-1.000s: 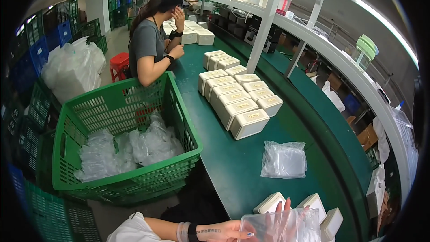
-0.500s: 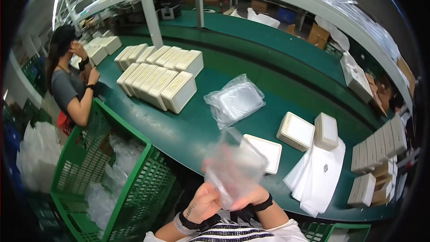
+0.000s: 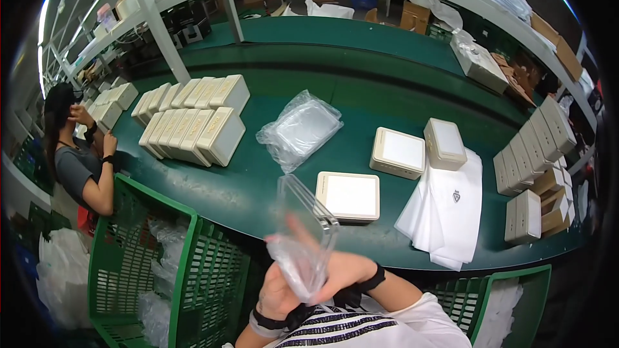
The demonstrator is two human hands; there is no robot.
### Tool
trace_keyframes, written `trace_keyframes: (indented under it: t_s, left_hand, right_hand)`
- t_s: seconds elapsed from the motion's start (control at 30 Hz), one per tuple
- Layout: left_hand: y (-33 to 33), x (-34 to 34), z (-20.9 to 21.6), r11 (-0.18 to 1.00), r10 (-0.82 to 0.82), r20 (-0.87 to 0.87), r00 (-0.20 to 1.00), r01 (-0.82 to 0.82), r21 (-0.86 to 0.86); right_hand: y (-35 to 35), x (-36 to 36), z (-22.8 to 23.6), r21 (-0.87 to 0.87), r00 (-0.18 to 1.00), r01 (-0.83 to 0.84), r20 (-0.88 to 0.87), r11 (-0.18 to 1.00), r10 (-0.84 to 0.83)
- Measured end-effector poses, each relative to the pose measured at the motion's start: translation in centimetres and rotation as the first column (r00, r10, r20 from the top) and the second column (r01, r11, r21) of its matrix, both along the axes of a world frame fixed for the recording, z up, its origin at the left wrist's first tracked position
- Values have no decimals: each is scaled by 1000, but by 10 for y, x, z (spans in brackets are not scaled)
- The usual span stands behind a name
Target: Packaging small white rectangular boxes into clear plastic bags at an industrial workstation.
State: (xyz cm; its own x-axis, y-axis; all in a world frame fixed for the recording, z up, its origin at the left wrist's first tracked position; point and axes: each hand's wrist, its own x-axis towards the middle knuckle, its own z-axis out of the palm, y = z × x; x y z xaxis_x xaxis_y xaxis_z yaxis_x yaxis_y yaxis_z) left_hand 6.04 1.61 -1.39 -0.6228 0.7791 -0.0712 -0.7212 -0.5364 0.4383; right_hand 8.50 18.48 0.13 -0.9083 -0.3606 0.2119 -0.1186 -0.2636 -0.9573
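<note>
Close to my body I hold a clear rigid plastic cover (image 3: pixel 308 209), upright and tilted, its lower part inside a crumpled clear plastic bag (image 3: pixel 293 264). My left hand (image 3: pixel 276 291) is closed around the bag's lower left side. On the other side, my right hand (image 3: pixel 345 274) grips the bag and the cover's lower edge, its fingers partly hidden. Just beyond the cover, a cream box with a white top (image 3: pixel 348 197) lies on the green table (image 3: pixel 271 196). Farther off lies a bundle of bagged clear covers (image 3: pixel 302 125).
Rows of cream boxes (image 3: pixel 193 132) stand at the left, with a co-worker (image 3: pixel 84 161) beyond. Two more boxes (image 3: pixel 398 151) sit by white sheets (image 3: pixel 445 209). Stacked boxes (image 3: pixel 535 148) fill the right end. Green crates (image 3: pixel 187 245) flank me, the left one holding clear bags.
The clear cover now stands partly out of the bag, where before the bag was spread and blurred around it. My view has turned slightly right.
</note>
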Motion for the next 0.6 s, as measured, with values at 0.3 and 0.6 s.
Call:
trace_keyframes:
  t_s: [0.3, 0.6]
  left_hand:
    - [11, 7, 33, 980, -45, -85, 995, 28, -196]
    - [-93, -44, 82, 349, 26, -676, 737, -640, -684]
  right_hand:
    - [38, 12, 31, -527, 961, 261, 69, 808, -266]
    - [63, 17, 7, -842, 917, 298, 121, 451, -380]
